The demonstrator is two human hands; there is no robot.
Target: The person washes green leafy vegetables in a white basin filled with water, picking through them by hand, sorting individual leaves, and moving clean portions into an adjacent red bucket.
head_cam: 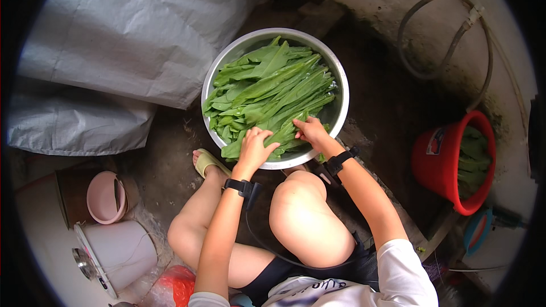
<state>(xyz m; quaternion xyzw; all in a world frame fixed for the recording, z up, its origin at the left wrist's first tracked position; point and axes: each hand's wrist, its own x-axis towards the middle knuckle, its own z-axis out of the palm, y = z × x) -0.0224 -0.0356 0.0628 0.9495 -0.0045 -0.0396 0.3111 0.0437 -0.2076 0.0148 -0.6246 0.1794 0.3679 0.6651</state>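
A wide metal basin [344, 94] stands on the floor before me, heaped with long leafy greens [273, 89] that lie mostly side by side. Some of the leaves look wet. At the near rim, my left hand [254, 147] holds a broad green leaf [281, 134], with thumb and fingers on either side of it. My right hand [315, 131] pinches the same leaf or one close by between thumb and fingers; which one is hard to tell. Each wrist wears a black strap, the left one [243, 186] with a dark box.
On the right a red bucket [431, 162] holding greens leans beside a hose [443, 64] along the wall. Grey plastic sheeting [140, 30] hangs at the upper left. A pink basin [102, 198], a white bucket [123, 256] and a red plastic bag [183, 283] are at the lower left.
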